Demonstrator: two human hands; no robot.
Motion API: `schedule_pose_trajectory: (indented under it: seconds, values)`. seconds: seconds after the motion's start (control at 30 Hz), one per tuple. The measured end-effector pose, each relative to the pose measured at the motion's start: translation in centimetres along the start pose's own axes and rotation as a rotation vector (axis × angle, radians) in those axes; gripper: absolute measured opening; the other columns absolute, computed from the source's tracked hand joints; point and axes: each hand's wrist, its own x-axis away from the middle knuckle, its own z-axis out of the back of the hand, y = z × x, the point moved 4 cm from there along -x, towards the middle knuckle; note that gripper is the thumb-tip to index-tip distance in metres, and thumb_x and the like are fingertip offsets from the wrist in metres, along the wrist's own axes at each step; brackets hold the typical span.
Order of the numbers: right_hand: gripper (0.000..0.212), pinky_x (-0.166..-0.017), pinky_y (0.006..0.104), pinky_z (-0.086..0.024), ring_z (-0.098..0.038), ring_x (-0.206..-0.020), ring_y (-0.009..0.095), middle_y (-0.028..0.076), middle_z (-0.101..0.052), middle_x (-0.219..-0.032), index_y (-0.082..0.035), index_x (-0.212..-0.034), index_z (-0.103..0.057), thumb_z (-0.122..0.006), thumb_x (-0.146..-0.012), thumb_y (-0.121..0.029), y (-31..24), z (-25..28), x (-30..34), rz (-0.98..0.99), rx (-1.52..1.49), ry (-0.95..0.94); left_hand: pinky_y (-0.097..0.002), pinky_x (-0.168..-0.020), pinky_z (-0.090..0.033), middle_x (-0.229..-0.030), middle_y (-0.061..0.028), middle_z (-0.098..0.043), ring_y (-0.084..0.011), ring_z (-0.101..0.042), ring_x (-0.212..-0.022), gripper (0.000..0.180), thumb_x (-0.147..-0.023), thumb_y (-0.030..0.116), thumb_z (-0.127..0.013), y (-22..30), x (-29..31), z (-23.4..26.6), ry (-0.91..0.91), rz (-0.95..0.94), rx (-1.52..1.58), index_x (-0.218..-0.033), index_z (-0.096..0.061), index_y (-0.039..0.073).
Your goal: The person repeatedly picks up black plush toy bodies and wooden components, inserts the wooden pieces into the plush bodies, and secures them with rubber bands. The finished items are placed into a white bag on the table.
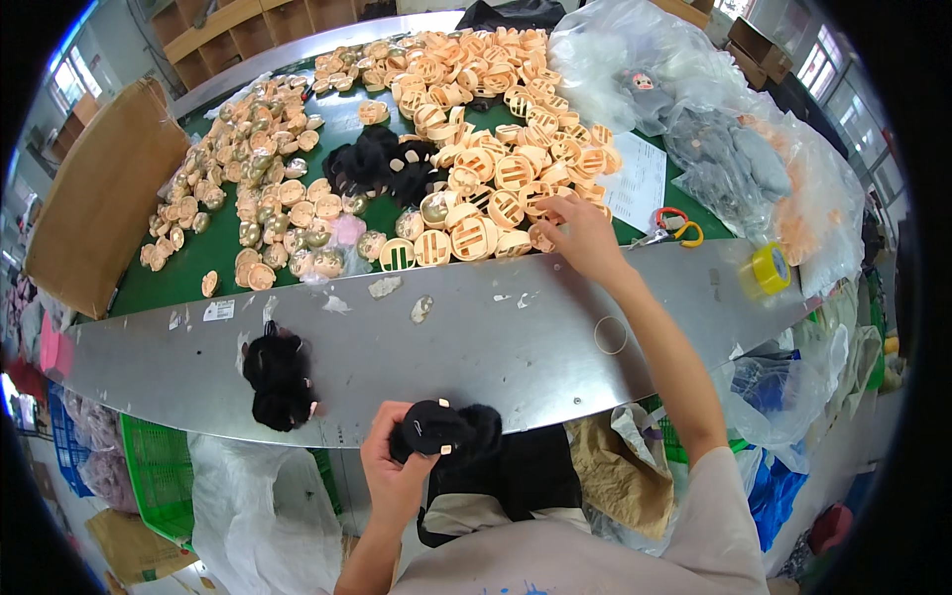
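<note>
My left hand (390, 458) is closed round a black plush piece (436, 428) at the table's front edge. That piece has a flat round black face with pale tabs at its rim, and fluffy black fur sticks out to its right. My right hand (585, 238) reaches over the near right side of a heap of round peach plastic shells (474, 238), many with slotted faces. Its thumb and forefinger are apart, touching or just above the shells. More black fluffy pieces (281, 379) lie on the metal table edge to the left.
Black furry pieces (372, 164) lie amid the shells, with smaller shiny-backed parts (260, 188) leftward. Scissors (669, 228), a paper sheet (635, 178) and yellow tape (767, 269) are at right. Plastic bags (734, 149) crowd the right. A cardboard panel (104, 193) stands left, above a green crate (159, 476).
</note>
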Motion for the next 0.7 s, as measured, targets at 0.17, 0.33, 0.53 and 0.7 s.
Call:
schedule_pose_trajectory:
  seconds: [0.17,0.33,0.53,0.7]
  values:
    - [0.026,-0.077,0.0436,-0.051,-0.064,-0.091,0.032,0.015,-0.065,-0.097,-0.010,-0.105,-0.067,-0.064,-0.085,-0.027,-0.3,-1.2,-0.6,0.021,0.219,-0.169,-0.0213,-0.078,-0.043,-0.095,-0.0007,-0.058,-0.0069,-0.053,-0.084,0.019,-0.079,0.004,-0.068,-0.2,0.4,0.0,0.004,-0.039,-0.033,-0.096,-0.061,0.001]
    - [0.026,-0.073,0.0417,-0.052,-0.066,-0.087,0.032,0.015,-0.068,-0.093,-0.007,-0.102,-0.066,-0.062,-0.089,-0.028,-0.9,-0.6,-1.9,-0.059,0.005,-0.022,-0.0213,-0.078,-0.042,-0.093,0.0004,-0.058,-0.0070,-0.053,-0.085,0.018,-0.079,0.004,-0.067,-0.4,0.7,0.5,0.033,0.015,0.028,-0.095,-0.060,0.001]
    - [0.041,-0.074,0.0453,-0.051,-0.066,-0.086,0.034,0.015,-0.069,-0.090,-0.006,-0.101,-0.065,-0.068,-0.083,-0.042,-3.1,-2.8,-4.7,-0.095,0.129,-0.124,-0.0246,-0.086,-0.045,-0.097,-0.0021,-0.066,-0.0091,-0.058,-0.091,0.027,-0.074,0.005,-0.067,0.4,0.7,1.1,0.025,-0.058,-0.093,-0.100,-0.061,0.001]
    - [0.040,-0.076,0.0477,-0.051,-0.065,-0.093,0.035,0.017,-0.068,-0.094,-0.003,-0.099,-0.061,-0.071,-0.081,-0.037,-2.6,-4.5,-5.5,-0.119,0.221,-0.116,-0.0232,-0.078,-0.044,-0.091,-0.0008,-0.060,-0.0076,-0.053,-0.084,0.022,-0.079,0.010,-0.068,1.3,1.7,2.7,0.081,-0.072,-0.049,-0.098,-0.060,0.001]
